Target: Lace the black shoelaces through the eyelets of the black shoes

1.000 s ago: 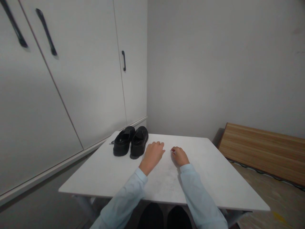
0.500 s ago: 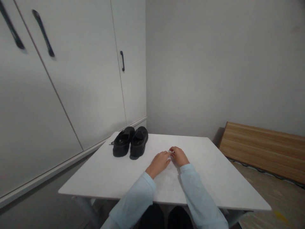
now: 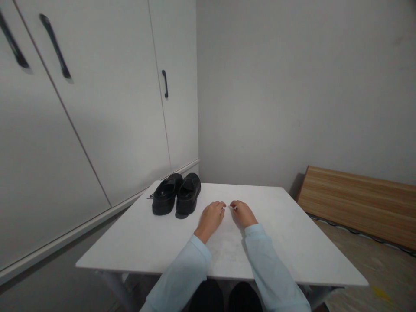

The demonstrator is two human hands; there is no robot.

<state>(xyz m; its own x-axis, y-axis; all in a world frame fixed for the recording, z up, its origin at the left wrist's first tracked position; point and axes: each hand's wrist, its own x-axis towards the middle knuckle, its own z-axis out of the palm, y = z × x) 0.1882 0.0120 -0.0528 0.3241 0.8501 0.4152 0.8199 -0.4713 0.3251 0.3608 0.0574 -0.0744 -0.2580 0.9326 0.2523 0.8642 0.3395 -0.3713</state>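
Note:
My left hand (image 3: 212,217) is over the middle of the white table (image 3: 286,242), its fingers curled round something I cannot make out. Just to the right is my right hand (image 3: 243,212), also with bent fingers; a tiny pale bit shows at its fingertips, too small to name. A small gap separates the two hands. Left of them, a pair of black shoes stands side by side on the table, the left shoe (image 3: 164,200) close against the right shoe (image 3: 187,198).
White cabinet doors (image 3: 110,108) with dark handles rise at the left. Behind the table is a grey wall (image 3: 292,86). A wood-grain panel (image 3: 354,203) leans at the right, beyond the table's edge.
My left hand has moved a little to the left, away from my right hand, so their fingertips are now apart. The shoes have stayed in place on the table.

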